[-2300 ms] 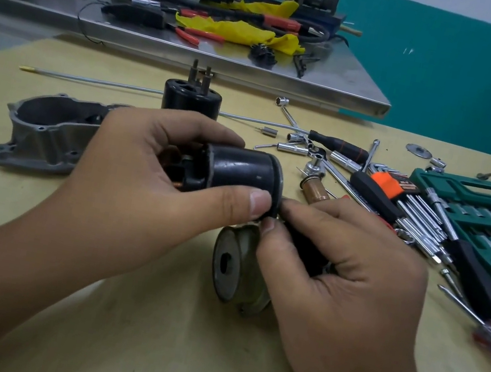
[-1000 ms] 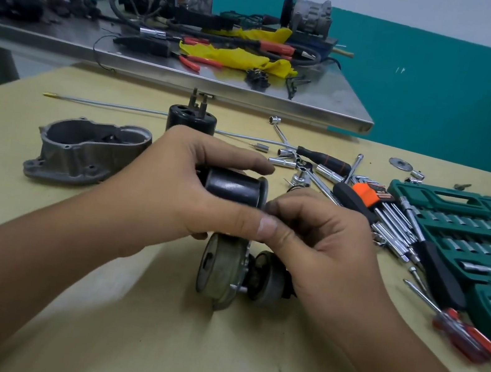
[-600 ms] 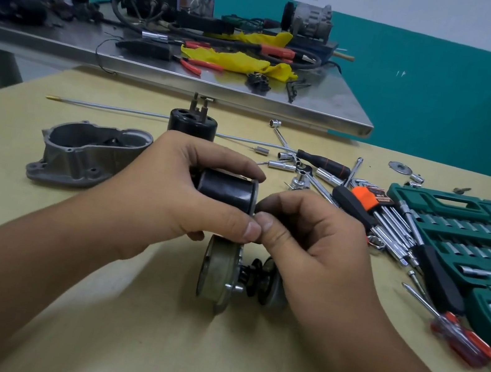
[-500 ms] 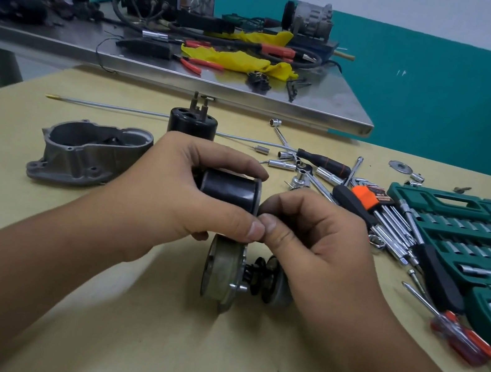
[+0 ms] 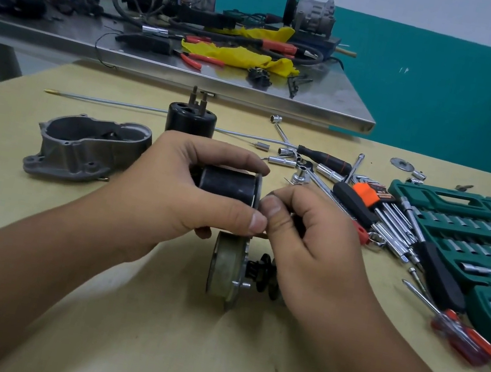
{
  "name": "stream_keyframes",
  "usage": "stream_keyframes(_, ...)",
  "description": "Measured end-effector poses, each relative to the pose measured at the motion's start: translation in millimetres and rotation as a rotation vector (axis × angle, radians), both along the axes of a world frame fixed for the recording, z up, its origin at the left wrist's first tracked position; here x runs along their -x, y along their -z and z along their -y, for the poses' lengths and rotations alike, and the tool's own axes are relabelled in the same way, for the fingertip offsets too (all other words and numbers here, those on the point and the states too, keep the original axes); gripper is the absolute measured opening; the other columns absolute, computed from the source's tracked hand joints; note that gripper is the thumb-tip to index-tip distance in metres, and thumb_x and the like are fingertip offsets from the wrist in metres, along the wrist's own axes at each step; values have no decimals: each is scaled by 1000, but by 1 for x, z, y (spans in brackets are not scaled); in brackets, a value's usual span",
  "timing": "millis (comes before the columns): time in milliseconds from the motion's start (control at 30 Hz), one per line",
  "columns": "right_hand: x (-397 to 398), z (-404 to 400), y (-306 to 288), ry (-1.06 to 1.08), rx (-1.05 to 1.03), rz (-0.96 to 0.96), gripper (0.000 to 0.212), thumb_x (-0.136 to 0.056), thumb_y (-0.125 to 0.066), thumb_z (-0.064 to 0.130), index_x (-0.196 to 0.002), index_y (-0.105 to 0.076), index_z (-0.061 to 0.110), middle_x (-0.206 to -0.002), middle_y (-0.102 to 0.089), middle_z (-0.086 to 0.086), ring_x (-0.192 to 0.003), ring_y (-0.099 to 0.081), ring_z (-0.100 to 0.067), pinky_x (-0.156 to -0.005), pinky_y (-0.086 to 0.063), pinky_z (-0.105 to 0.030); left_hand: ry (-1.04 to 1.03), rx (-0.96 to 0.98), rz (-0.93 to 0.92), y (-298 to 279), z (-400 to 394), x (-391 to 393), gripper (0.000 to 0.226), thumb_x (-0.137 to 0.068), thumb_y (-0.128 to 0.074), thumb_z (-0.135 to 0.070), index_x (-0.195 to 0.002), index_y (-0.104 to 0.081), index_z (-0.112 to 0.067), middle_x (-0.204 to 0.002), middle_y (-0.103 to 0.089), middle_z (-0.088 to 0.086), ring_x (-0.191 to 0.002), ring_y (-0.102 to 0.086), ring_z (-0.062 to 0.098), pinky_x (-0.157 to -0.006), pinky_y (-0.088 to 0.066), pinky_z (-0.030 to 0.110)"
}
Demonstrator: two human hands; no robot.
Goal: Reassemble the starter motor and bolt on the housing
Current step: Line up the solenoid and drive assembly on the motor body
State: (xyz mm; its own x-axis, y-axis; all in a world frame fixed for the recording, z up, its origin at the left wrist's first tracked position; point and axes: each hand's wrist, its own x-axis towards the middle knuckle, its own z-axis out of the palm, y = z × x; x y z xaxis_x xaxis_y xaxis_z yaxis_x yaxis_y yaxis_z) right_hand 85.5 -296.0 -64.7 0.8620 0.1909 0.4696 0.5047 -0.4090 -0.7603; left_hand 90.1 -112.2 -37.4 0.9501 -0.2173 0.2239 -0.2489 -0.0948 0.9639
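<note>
Starter motor assembly [image 5: 228, 268] standing near the middle of the worktop [image 5: 30, 246], its black solenoid [image 5: 227, 183] uppermost. Left hand [image 5: 183, 194] wraps the solenoid; right hand [image 5: 305, 229] pinches at the solenoid's end. Grey housing [image 5: 80, 147] lies toward the left edge, apart; green socket set [image 5: 472, 232] at right edge.

My right hand [image 5: 321, 251] has lifted off the gear end of the starter motor [image 5: 227, 269] — the black pinion gear [image 5: 265, 273], covered two seconds ago, now shows bare beside the tan end plate. My thumb and forefinger have closed into a pinch at the rim of the black cylinder [image 5: 227, 184], touching my left hand [image 5: 183, 194] thumb tip. That left hand has rolled the cylinder slightly — its bright end rim now faces right.
</note>
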Motion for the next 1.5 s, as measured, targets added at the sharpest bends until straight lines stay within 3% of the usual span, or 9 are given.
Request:
stream_keyframes(167, 1, 6, -6, -71, -75, -74, 20, -94, -59, 32, -79, -70, 24, -75, -60, 10, -68, -56, -6, -62, -39, -20, -18, 8, -4, 2, 0, 0, 56, -47, -93, -32, -102, -81, -28, -89, -77, 6, -71, -70, 19, -47, -49, 29)
stream_keyframes(300, -4, 15, -11, -152, -18, -55, 3, -89, -76, 18, -87, -77, 19, -81, -64, 10, -74, -61, -10, -65, -43, -20, -29, 38, -38, 3, -2, -2, 57, -45, -92, -32, -101, -81, -27, -95, -76, 13, -73, -70, 21, -47, -49, 30)
stream_keyframes(433, -5, 15, -6, -120, -24, 8, 9, -86, -82, 13, -87, -77, 20, -81, -63, 10, -75, -62, -14, -64, -45, -22, -6, 38, -19, 3, -1, -1, 56, -47, -92, -32, -101, -81, -27, -94, -76, 13, -72, -69, 20, -46, -49, 28)
stream_keyframes(800, -3, 12, -9, -118, 182, 176, 6, -98, -71, 17, -92, -72, 19, -84, -58, 9, -79, -55, -9, -68, -36, -15, -7, 72, -15, 6, -3, -2, 54, -48, -92, -30, -101, -81, -25, -86, -76, 4, -70, -68, 17, -47, -49, 29)
stream_keyframes(1067, 1, 8, -2, -86, -4, 187, 3, -92, -72, 15, -89, -72, 15, -80, -63, 11, -79, -61, -12, -68, -43, -17, -27, 129, -61, 8, 0, -1, 53, -50, -90, -30, -103, -82, -26, -85, -76, 3, -66, -70, 17, -46, -48, 28)
stream_keyframes(1233, -1, 5, 7, -111, -173, 62, 8, -86, -71, 14, -88, -73, 22, -79, -67, 10, -74, -63, -12, -69, -45, -22, -54, 164, -123, 5, 1, -4, 48, -54, -92, -27, -101, -82, -22, -86, -77, 4, -66, -71, 17, -43, -45, 26)
stream_keyframes(1333, -1, 2, 11, -111, -186, 58, 9, -86, -70, 13, -91, -74, 20, -82, -69, 9, -81, -66, -18, -71, -49, -28, -33, 103, -86, 0, -3, -6, 48, -55, -90, -34, -102, -82, -24, -90, -78, 8, -69, -72, 23, -46, -46, 28)
stream_keyframes(1500, -2, 2, 10, -94, -103, 181, 11, -86, -70, 6, -91, -76, 14, -80, -65, 12, -77, -64, -12, -70, -46, -18, 22, 42, -86, -9, -4, -10, 29, -71, -84, -31, -98, -83, -20, -90, -78, 15, -66, -70, 24, -43, -45, 27)
